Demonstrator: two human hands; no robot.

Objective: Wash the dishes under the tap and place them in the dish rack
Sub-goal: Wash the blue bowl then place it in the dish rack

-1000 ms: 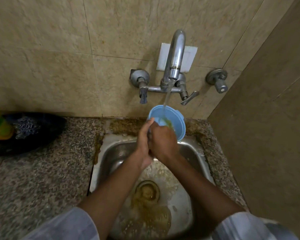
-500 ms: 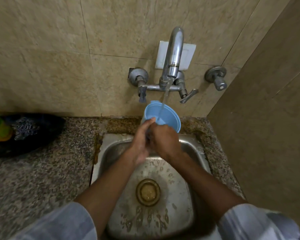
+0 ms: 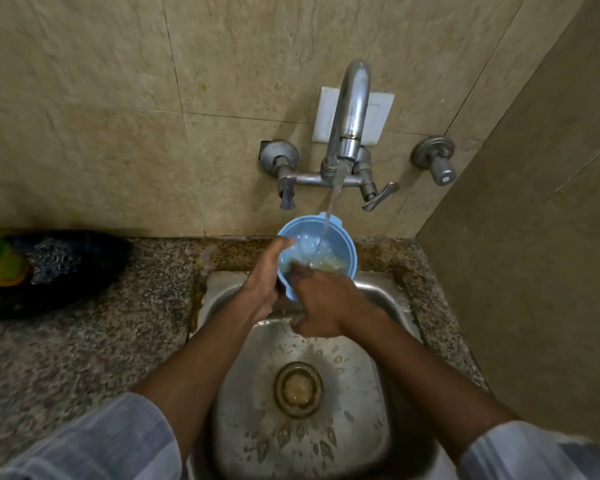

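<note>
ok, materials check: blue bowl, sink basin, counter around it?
Blue bowl: likely plastic, smooth and slightly translucent, with moulded tabs on the rim. Sink: looks like stainless steel, dull brushed sheen with water spots and brownish staining near the drain. Counter: speckled stone, probably polished granite; grain is visible, though the gloss is hard to judge.

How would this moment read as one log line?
stage: rinsing | left hand: holds blue bowl by rim | right hand: rubbing inside | tap: running | rack: unseen
</note>
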